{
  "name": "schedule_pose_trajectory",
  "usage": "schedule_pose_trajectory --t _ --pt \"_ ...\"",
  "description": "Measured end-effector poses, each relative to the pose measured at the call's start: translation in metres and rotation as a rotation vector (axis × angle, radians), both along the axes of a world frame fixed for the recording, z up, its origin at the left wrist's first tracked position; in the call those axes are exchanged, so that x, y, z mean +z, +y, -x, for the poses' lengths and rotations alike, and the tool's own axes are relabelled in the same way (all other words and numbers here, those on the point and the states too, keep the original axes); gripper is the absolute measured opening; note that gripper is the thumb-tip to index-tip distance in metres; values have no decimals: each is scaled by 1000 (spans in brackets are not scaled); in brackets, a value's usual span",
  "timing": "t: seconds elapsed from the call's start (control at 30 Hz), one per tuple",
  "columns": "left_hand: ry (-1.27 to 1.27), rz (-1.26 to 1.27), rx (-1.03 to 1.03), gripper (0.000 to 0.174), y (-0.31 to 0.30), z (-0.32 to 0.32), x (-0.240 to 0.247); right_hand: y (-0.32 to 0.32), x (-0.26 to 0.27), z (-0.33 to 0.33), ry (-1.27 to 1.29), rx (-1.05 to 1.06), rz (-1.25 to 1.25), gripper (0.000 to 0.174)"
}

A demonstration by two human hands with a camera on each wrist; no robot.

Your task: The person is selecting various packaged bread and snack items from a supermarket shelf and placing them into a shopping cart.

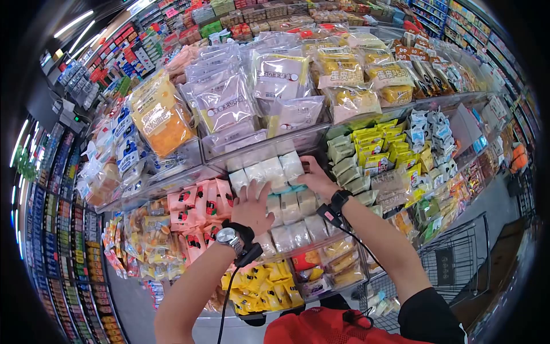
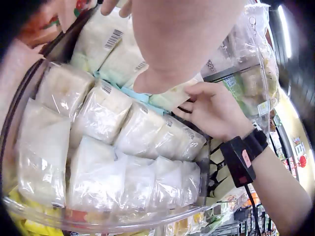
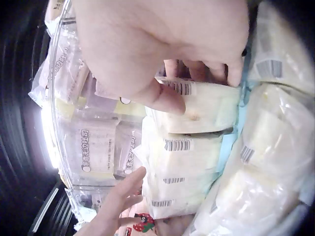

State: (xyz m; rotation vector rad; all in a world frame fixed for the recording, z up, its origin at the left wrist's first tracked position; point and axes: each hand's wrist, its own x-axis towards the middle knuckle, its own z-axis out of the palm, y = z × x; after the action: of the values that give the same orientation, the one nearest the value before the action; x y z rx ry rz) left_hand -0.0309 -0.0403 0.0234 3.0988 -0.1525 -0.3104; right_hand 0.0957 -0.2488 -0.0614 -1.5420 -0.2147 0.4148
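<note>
Rows of white bread packs [image 1: 290,206] in clear wrap stand in a clear display bin. My right hand [image 1: 316,178] is at the right end of the back row. In the right wrist view it grips the end bread pack [image 3: 209,110], thumb over the barcode side and fingers behind. My left hand [image 1: 252,207] lies spread over the left part of the rows, its fingertips at the back row's left end. In the left wrist view that hand [image 2: 184,42] hides some packs. A teal strip [image 3: 227,152] runs between the back row and the row in front.
Pink packets [image 1: 200,209] fill the bin on the left; green packets [image 1: 345,163] and yellow packets [image 1: 372,143] are on the right. Bagged toast [image 1: 223,106] stands on the tier behind. Yellow packets [image 1: 263,286] lie below, and a shopping cart [image 1: 458,264] stands at right.
</note>
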Motion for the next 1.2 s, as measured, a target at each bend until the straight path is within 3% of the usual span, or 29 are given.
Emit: schedule_pose_trajectory --t 0.27,0.4,0.47,0.67,0.8,0.87,1.0,1.07,1.2 --pt "64 -76 -23 97 -1 -13 -11 -2 -3 0 79 -6 -136 61" --pt "102 -162 -24 97 -2 -16 -5 9 -6 5 124 -46 -127 65" --pt "161 -181 -23 97 -2 -18 0 15 14 13 60 -50 110 69" --pt "208 -116 -27 96 4 -21 7 25 -3 1 34 -2 91 71" --pt "162 -150 -68 95 11 -22 1 22 29 8 117 63 40 72" --pt "171 -125 -77 94 12 -23 2 23 11 6 130 -62 185 63" --pt "104 -91 -71 93 4 -26 4 25 -11 6 52 -98 64 63" --pt "117 -135 -63 95 2 -28 1 23 -13 3 161 -141 -125 56" --pt "136 -173 -77 96 2 -31 -1 20 18 6 290 -218 35 52"
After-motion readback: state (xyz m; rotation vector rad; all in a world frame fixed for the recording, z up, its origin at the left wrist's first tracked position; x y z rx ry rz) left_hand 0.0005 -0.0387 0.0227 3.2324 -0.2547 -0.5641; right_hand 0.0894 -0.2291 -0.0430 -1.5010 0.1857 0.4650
